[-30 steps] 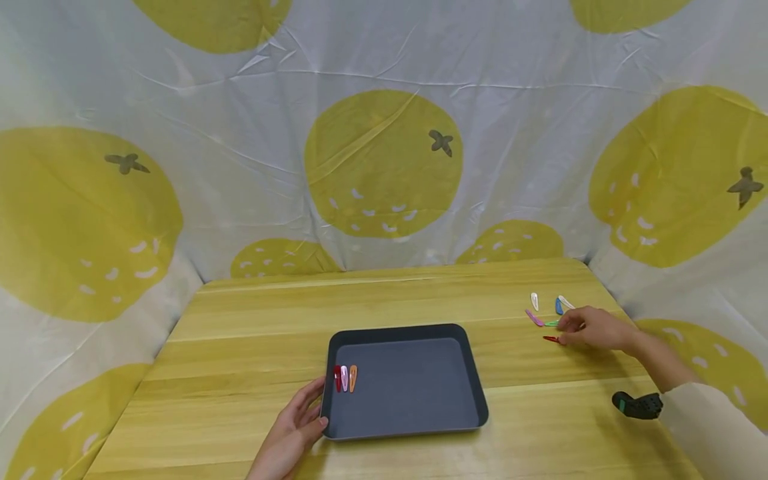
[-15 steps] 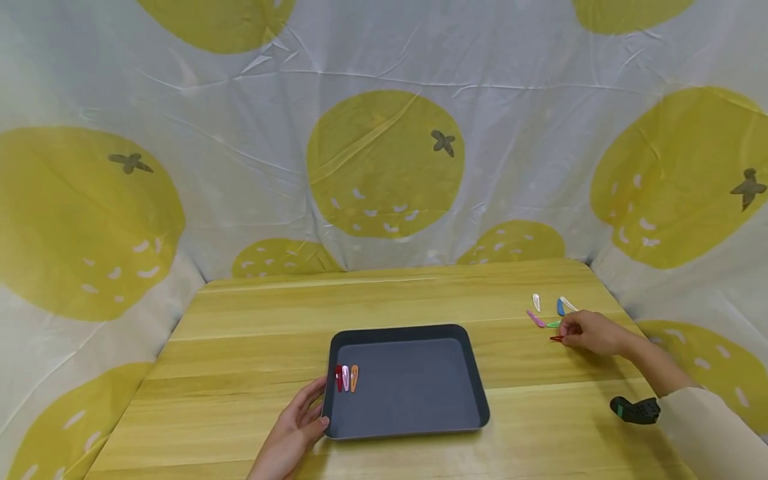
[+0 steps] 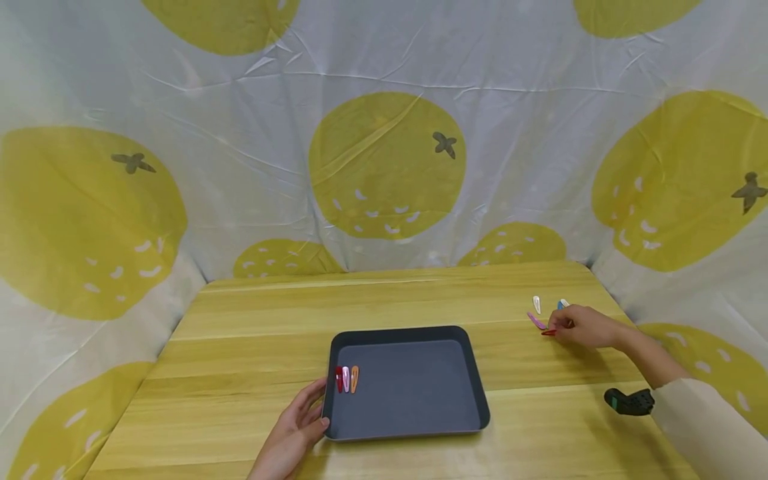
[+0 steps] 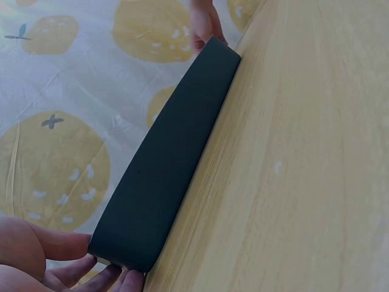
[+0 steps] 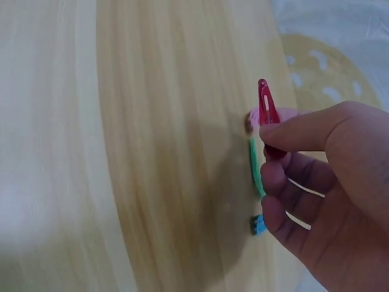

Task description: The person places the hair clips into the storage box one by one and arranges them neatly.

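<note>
My left hand (image 3: 294,423) grips the left side of a dark grey rectangular tray (image 3: 414,390), thumb at the rim; the left wrist view shows its fingers at the tray's corner. Along the inner left wall lie a red hair clip (image 3: 339,379), a pink hair clip (image 3: 345,379) and an orange hair clip (image 3: 355,379). Over the table's far right, my right hand (image 3: 588,327) pinches another red hair clip (image 5: 270,118) between thumb and fingers, its narrow end sticking out. Beyond the fingers lie a green hair clip (image 5: 254,167) and a purple hair clip (image 3: 536,321).
Behind the right hand are a white hair clip (image 3: 537,305) and a blue hair clip (image 3: 561,305), with another pale clip partly hidden beside the blue one. A black device (image 3: 628,402) sits at the right sleeve. Fruit-print cloth (image 3: 384,167) rises behind the wooden table (image 3: 270,347).
My right hand has picked up the red hair clip and moved slightly left and away, now overlapping the green clip in the head view. The left hand and tray stay put.
</note>
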Tool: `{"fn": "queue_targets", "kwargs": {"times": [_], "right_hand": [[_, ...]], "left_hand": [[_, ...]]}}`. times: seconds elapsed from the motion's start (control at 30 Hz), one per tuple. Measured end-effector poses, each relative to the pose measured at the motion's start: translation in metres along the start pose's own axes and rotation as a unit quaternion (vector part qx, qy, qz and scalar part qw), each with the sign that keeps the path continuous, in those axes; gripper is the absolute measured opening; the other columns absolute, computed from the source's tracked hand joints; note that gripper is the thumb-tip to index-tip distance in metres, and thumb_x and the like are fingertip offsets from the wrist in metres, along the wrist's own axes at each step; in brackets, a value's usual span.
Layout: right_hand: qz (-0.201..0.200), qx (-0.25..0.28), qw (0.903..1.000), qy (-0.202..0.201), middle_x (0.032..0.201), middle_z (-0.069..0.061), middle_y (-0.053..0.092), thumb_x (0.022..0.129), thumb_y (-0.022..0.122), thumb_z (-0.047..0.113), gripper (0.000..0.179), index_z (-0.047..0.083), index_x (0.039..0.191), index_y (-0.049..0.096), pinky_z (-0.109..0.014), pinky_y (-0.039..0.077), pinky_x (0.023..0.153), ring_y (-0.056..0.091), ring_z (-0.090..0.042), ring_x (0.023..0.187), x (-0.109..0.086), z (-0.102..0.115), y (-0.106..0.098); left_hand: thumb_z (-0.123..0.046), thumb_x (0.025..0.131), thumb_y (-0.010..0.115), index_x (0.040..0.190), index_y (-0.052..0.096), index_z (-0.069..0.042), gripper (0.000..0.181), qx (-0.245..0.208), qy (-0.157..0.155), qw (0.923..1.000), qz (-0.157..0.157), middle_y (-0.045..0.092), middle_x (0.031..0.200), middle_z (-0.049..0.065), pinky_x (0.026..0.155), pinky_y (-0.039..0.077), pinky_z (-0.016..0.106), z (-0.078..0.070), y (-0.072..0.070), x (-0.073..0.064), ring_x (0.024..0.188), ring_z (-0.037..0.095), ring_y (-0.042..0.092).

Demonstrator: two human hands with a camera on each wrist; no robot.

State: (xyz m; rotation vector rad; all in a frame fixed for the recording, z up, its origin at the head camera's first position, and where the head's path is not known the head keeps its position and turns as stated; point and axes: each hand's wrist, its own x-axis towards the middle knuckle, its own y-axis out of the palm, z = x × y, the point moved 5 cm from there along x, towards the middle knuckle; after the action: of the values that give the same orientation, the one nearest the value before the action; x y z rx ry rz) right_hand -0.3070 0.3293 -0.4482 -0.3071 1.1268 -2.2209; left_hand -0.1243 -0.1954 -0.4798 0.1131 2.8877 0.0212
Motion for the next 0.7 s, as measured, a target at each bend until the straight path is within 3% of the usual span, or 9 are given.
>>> {"fn": "queue_targets", "kwargs": {"times": [0.23, 0.43, 0.7], "right_hand": [[0.0, -0.002, 1.0, 0.001, 0.086, 0.0, 0.065, 0.1, 0.061, 0.0, 0.013, 0.006, 0.096, 0.072, -0.027, 0.04, 0.061, 0.044, -0.007, 0.069, 0.01, 0.014, -0.004], [0.003, -0.008, 0.9999, 0.007, 0.08, -0.003, 0.062, 0.1, 0.063, 0.002, 0.01, 0.006, 0.096, 0.072, -0.026, 0.036, 0.059, 0.04, -0.007, 0.064, 0.02, 0.025, -0.006], [0.021, -0.012, 0.9993, -0.029, 0.087, -0.003, 0.065, 0.102, 0.062, 0.002, 0.012, 0.008, 0.097, 0.072, -0.028, 0.042, 0.063, 0.047, -0.01, 0.069, 0.032, 0.043, -0.001]], "left_hand": [[0.016, 0.095, 0.051, 0.158, 0.028, 0.005, 0.068, -0.003, -0.002, 1.0, -0.001, 0.024, 0.161, 0.034, 0.11, 0.04, 0.059, 0.0, 0.0, 0.0, 0.144, 0.059, 0.023], [0.016, 0.095, 0.051, 0.158, 0.029, 0.005, 0.068, -0.001, 0.001, 1.0, -0.003, 0.025, 0.161, 0.034, 0.11, 0.04, 0.058, 0.001, -0.001, 0.0, 0.144, 0.058, 0.024], [0.018, 0.094, 0.05, 0.158, 0.03, 0.005, 0.068, -0.006, 0.002, 1.0, -0.005, 0.026, 0.161, 0.033, 0.11, 0.04, 0.058, 0.001, 0.0, 0.001, 0.144, 0.057, 0.026]]}}
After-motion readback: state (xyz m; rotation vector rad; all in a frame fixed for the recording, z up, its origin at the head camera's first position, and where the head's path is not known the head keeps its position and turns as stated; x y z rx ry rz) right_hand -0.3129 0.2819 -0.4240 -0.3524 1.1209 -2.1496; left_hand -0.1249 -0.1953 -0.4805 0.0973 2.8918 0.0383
